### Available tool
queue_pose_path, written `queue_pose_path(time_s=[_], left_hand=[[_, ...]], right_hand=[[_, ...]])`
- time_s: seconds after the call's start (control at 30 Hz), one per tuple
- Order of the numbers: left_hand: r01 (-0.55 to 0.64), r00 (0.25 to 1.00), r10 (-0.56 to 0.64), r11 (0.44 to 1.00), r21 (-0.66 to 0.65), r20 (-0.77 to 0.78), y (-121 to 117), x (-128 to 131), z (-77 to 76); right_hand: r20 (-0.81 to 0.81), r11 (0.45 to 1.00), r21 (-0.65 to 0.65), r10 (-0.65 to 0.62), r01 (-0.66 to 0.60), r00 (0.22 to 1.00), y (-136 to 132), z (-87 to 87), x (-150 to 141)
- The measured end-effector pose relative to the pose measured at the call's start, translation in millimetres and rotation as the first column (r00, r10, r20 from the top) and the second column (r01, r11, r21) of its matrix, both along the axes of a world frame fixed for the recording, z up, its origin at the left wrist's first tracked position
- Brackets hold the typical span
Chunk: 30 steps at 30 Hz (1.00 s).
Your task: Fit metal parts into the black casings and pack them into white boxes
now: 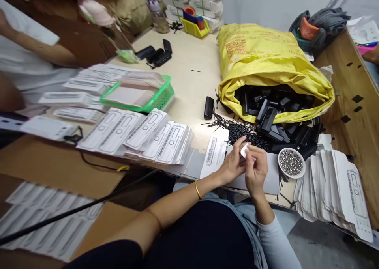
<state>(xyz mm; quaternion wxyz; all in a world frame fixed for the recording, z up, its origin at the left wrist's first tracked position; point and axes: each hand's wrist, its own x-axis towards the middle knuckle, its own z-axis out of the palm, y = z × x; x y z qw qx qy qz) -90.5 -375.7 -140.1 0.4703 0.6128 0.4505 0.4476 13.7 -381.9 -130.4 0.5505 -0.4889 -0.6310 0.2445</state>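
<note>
My left hand (232,164) and my right hand (256,170) meet at the near table edge, both pinching a small white piece (244,150) between their fingertips. A gold bangle sits on my left wrist. Under the hands lie a grey card (274,174) and a white printed card (214,152). A white bowl of small metal beads (291,163) stands just right of my right hand. Thin black pins (233,127) lie scattered just beyond my hands.
A yellow sack (266,64) spills black plastic parts (272,115). Fanned white cards lie at right (334,186) and left (148,135). A green basket (142,93) holds cards. Another person's arm (38,50) reaches in at far left. A black cable (74,210) crosses cardboard.
</note>
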Motion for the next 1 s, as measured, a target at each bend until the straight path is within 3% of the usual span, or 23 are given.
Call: queue_pose_path(time_s=[0.13, 0.33, 0.53, 0.77, 0.83, 0.93, 1.0], left_hand=[[0.001, 0.999, 0.000, 1.000, 0.014, -0.039, 1, 3, 2.9], [0.016, 0.996, -0.014, 1.000, 0.023, -0.084, 4, 3, 5.0], [0.021, 0.986, -0.017, 0.999, 0.025, -0.168, 8, 7, 0.5], [0.017, 0.987, -0.009, 0.999, 0.045, -0.163, 7, 10, -4.7], [-0.017, 0.984, 0.026, 0.998, 0.052, -0.175, 6, 13, -4.4], [-0.047, 0.968, 0.050, 0.999, 0.018, -0.245, 8, 9, 8.2], [-0.106, 0.924, 0.091, 0.994, -0.019, -0.370, 11, -12, 26.8]], right_hand=[[-0.026, 0.995, -0.053, -0.090, 0.089, 0.996, 9, 5.1, 8], [0.062, 0.998, -0.060, 0.033, -0.029, 0.998, 16, 4.1, 20], [-0.026, 0.977, -0.201, -0.080, 0.073, 0.996, 29, 12.2, 23], [0.133, 0.992, 0.120, -0.058, 0.042, 0.989, 8, -9.9, 13], [0.142, 0.989, 0.150, -0.038, 0.017, 0.989, 2, -15.9, 12], [0.093, 0.998, 0.027, 0.059, -0.062, 0.994, -1, -17.1, 17], [-0.010, 0.990, -0.092, 0.108, -0.109, 0.994, 1, -14.9, 26]])
